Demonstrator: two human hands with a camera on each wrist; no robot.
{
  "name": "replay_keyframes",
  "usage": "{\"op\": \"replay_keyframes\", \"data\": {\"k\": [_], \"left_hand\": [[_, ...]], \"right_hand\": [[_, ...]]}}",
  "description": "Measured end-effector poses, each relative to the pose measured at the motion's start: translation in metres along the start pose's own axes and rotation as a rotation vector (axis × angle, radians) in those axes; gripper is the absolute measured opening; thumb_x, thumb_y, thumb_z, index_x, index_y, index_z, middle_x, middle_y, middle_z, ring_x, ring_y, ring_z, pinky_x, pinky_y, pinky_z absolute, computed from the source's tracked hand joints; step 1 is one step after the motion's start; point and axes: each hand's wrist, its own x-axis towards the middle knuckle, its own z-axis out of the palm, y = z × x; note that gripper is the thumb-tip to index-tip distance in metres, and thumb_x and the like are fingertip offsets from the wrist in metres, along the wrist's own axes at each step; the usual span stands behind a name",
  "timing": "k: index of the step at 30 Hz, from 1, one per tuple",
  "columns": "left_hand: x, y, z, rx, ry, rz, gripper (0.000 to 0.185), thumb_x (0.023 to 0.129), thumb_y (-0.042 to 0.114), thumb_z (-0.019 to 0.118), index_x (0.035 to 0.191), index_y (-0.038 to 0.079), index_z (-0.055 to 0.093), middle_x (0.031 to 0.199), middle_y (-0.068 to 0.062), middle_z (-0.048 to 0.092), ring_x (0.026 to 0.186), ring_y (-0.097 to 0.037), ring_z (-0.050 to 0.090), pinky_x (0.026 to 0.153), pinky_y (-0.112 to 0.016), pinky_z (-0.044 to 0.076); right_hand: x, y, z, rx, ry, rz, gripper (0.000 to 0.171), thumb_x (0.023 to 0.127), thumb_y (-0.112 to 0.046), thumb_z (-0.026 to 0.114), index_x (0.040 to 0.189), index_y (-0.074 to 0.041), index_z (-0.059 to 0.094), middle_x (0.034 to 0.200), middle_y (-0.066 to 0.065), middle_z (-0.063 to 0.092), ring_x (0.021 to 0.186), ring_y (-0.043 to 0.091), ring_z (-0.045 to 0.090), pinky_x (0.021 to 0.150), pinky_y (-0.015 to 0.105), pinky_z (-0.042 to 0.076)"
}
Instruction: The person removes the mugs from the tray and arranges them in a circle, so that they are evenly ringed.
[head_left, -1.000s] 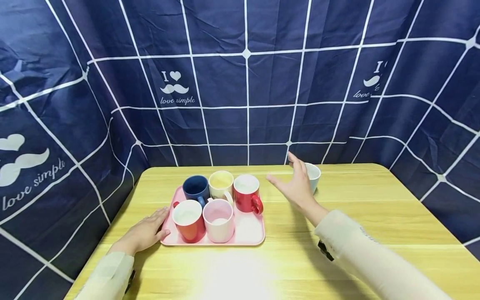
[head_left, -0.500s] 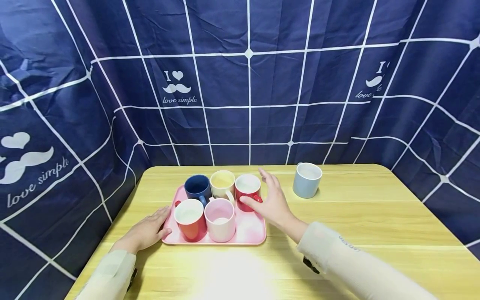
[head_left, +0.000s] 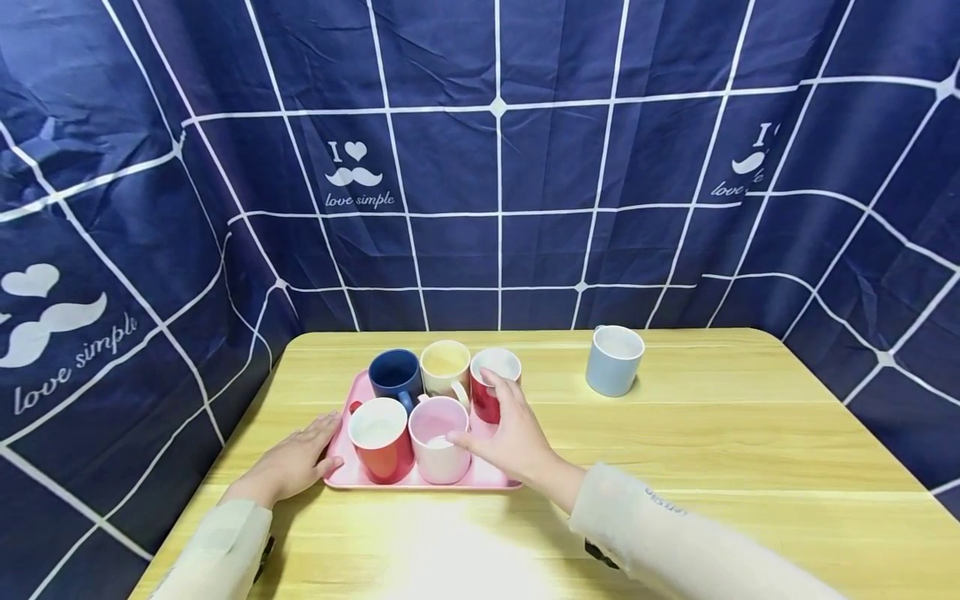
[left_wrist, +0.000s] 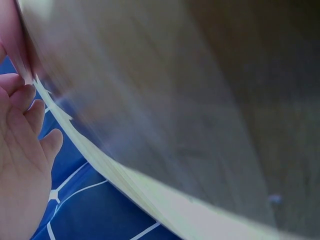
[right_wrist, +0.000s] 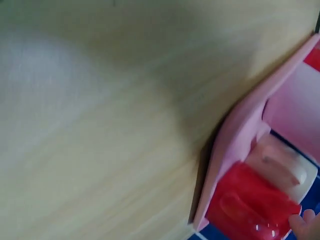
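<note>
My left hand [head_left: 294, 462] lies flat along the left edge of the pink tray [head_left: 495, 480], its thumb on the rim. My right hand [head_left: 513, 440] is above the tray's right side with fingers spread, holding nothing. Its thumb tip overlaps the rim of the pink mug [head_left: 442, 464], and its fingertips overlap the red mug with a white inside [head_left: 483, 402] behind. An orange-red mug [head_left: 384, 461] stands front left. At the back left is a dark blue mug [head_left: 390, 379], beside a cream mug [head_left: 442, 375]. In the right wrist view, the red mug [right_wrist: 250, 205] shows near my fingertips.
A light blue-grey mug [head_left: 612, 367] stands on the wooden table [head_left: 720, 433] at the back right, apart from the tray. Dark blue curtain cloth [head_left: 540, 167] with white lines hangs behind and at both sides of the table.
My right hand has moved left from beside the blue-grey mug, past the red mug's right side, to the pink mug's rim. My left hand has stayed at the tray's edge.
</note>
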Motion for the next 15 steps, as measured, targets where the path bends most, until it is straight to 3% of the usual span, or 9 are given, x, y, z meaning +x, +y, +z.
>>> {"op": "replay_keyframes", "data": {"k": [15], "left_hand": [[0.000,-0.001,0.001,-0.001,0.004,0.001,0.065,0.094,0.032,0.058,0.141,-0.009,0.038,0.143,-0.027,0.039,0.132,-0.043,0.035,0.103,-0.059,0.030]], "right_hand": [[-0.011,0.009,0.029,-0.028,-0.106,0.003,0.103,0.064,-0.050,0.085,0.146,-0.011,0.035,0.132,0.008,0.047,0.118,0.027,0.049,0.096,0.048,0.043]]}}
